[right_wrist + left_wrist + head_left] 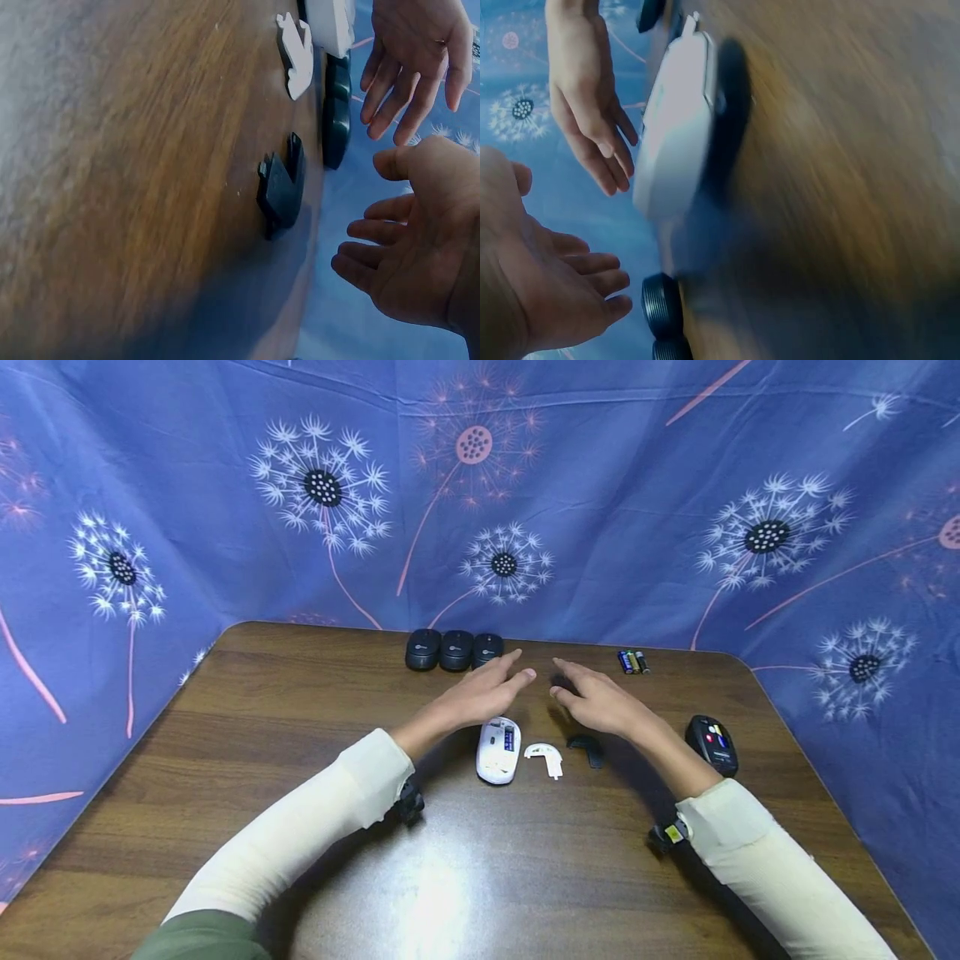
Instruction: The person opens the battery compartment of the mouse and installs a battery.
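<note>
My left hand [480, 695] is held in the air just beyond a white computer mouse [498, 760], its fingers extended and holding nothing. The mouse lies underside up with its battery bay uncovered and a blue battery [509, 739] inside. Facing it, my right hand [602, 703] hovers palm inward, fingers loosely extended and nothing in them. Below the hands on the table lie a white curved battery cover [550, 756] and a black curved cover [280, 193]. Both palms and fingers show bare in the right wrist view.
Three black mice [456, 650] stand in a row at the back edge of the wooden table [300, 710]. Several small batteries [633, 662] lie at the back right. A black mouse [712, 745], underside up, sits beside my right forearm. A blue patterned cloth [600, 527] hangs behind.
</note>
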The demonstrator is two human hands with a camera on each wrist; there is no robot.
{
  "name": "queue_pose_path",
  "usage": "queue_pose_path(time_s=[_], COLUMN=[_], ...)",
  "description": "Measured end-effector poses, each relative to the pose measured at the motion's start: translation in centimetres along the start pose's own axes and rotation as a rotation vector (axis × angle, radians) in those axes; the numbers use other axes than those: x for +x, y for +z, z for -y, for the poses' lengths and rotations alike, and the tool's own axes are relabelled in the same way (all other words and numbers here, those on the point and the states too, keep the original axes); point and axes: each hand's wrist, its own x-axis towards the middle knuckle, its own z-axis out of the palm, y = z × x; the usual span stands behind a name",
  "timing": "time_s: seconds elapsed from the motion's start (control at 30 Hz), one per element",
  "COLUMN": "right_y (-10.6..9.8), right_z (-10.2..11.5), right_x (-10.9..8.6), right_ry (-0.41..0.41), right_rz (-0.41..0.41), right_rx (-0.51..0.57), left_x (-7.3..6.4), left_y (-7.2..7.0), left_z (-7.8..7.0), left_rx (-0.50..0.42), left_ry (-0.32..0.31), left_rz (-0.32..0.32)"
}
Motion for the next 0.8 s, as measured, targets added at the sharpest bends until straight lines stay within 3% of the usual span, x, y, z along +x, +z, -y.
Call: queue_pose_path(time_s=[0.1,0.13,0.33,0.37,0.63,0.8], right_y=[0.4,0.5,1.1,1.2,1.9,2.7], right_z=[0.2,0.3,0.9,1.0,2.1,2.6], right_x=[0.5,0.6,1.6,1.7,3.3,4.7], right_ry=[-0.007,-0.011,-0.04,-0.044,-0.06,-0.078], right_rz=[0.019,0.024,0.032,0.033,0.046,0.068], right_rx=[-0.001,-0.003,-0.006,-0.004,0.001,-0.018], left_x=[0.0,0.8,1.1,0.3,1.2,1.4], left_y=[-0.4,-0.2,-0.9,-1.3,-2.1,-2.3], left_z=[0.8,2.2,3.8,3.0,5.2,5.5], left_rx=[0.065,0.096,0.268,0.292,0.417,0.506], left_ry=[-0.001,0.015,0.029,0.016,0.018,0.017], left_rz=[-0.018,-0.03,-0.068,-0.063,-0.03,-0.014])
